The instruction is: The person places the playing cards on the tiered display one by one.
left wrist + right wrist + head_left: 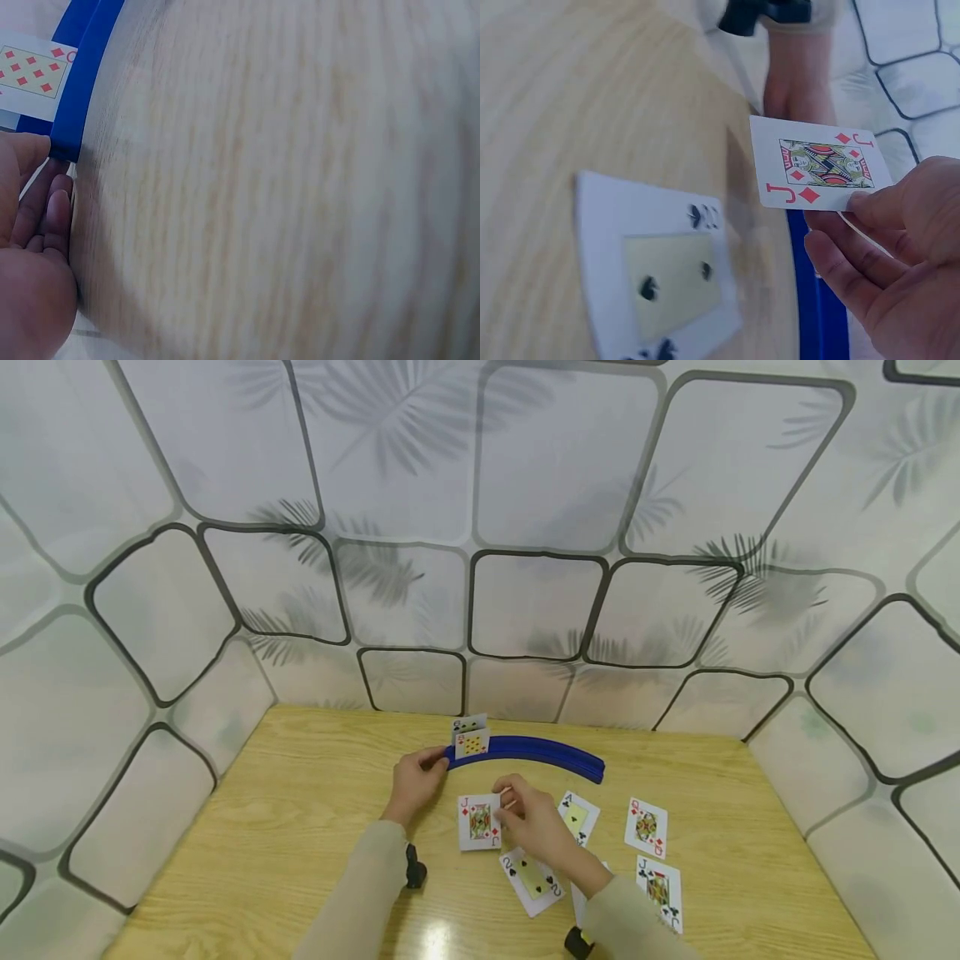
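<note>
Okay, right hand (pixel 534 822) pinches jack of diamonds (pixel 478 822) at one edge, thumb on its face, card held up off the wooden surface (pixel 262 827), on the near side of the curved blue card holder (pixel 536 749). Left hand (pixel 416 783) grips the holder's left end, right beside two upright cards, diamonds card (pixel 472 744) in front. Spade card (pixel 532 881), red queen (pixel 647 828), jack of clubs (pixel 660 893) lie face up around right forearm.

Wood-grain table (pixel 240 852): curved blue rack (pixel 540 752) lies toward far edge; face-up playing cards (pixel 532 883) lie nearer, red queen (pixel 647 828) and black jack (pixel 660 893) rightmost.
</note>
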Demonstrator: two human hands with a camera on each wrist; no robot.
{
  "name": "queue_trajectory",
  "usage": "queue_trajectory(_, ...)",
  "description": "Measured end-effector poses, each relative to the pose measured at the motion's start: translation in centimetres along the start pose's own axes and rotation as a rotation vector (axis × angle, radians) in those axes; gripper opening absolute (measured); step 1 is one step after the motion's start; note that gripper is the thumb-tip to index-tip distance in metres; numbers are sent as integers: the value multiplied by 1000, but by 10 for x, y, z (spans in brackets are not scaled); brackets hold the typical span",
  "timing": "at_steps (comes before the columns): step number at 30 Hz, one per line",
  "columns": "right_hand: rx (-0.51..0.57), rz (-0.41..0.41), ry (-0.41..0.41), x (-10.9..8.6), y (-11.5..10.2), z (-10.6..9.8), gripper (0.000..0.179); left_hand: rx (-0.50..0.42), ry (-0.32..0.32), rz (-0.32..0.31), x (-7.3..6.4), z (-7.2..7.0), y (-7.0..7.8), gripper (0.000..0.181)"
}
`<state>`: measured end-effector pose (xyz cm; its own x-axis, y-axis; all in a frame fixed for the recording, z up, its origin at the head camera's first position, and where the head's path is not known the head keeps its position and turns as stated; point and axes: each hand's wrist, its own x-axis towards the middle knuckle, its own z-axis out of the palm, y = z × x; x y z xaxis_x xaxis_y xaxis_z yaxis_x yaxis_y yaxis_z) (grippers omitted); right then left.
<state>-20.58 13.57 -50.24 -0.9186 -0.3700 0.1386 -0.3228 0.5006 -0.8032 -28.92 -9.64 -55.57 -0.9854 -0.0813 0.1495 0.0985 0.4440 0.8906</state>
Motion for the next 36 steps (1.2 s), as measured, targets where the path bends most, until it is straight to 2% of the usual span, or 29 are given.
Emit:
queue_trajectory(4,9,23,71,8,-1,-14,29,25,14,26,0,1,0,27)
queue_trajectory(8,20,39,137,18,0,-27,28,-6,-3,-11,0,-1,1,28)
queue_trajectory(14,-7,38,219,32,0,-43,24,-9,-13,-18,-1,-2,4,27)
queue_trajectory(24,-26,98,235,52,4,-52,25,-12,-27,-26,-1,-3,5,28)
queue_trajectory(31,-94,107,256,60,10,-58,27,-13,-34,-27,0,-2,2,29)
queue_trajectory(36,-67,111,271,68,14,-61,25,-4,-30,-30,0,-3,1,28)
